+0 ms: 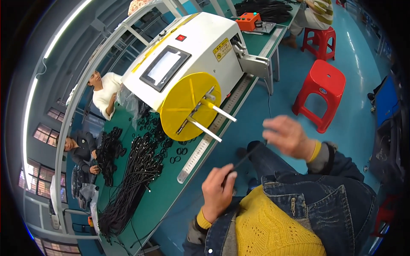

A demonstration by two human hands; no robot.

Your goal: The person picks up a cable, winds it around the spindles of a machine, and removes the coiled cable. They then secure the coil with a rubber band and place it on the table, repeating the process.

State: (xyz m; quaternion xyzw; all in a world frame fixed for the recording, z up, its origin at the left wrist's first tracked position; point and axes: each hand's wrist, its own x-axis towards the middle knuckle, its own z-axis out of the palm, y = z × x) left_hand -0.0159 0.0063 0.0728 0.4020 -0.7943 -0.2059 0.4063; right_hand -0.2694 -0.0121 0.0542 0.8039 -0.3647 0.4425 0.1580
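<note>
My left hand (218, 187) is closed around a black cable (243, 161), thumb uppermost, in front of my yellow sweater. From that fist the cable slants up toward my right hand (287, 135), which is raised above my knee with curled fingers. Motion smears those fingertips, so whether they grip the cable cannot be made out. Ahead of my hands, a yellow disc (175, 106) with two white pegs is mounted on a white machine (205, 47) with a screen. A heap of long black cables (136, 170) lies on the green table (164, 192) to the left.
A metal ruler strip (196, 160) runs along the table edge, beside small black coils (175, 159). Red stools (324, 81) stand to the right. Across the table are two people, one in white (104, 94), one in dark clothes (81, 149). An orange control box (248, 21) sits farther back.
</note>
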